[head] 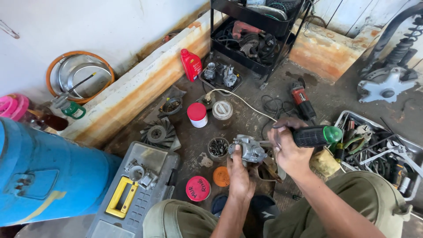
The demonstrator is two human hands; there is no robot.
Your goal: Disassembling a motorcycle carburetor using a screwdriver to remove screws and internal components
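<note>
Gripping carburetor [249, 151] in closed left hand [240, 174], right hand [288, 150] beside it, fisted around screwdriver [315, 135].

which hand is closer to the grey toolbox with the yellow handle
Left. The left hand grips the metal carburettor just right of the grey toolbox. The right hand, holding the green-capped screwdriver, is farther right, beyond the carburettor.

Carb body [247, 150] sits mid-floor, jar of screws [218, 147] just left, toolbox [136, 189] further left, parts tray [383, 150] off right, cart [255, 35] behind.
</note>
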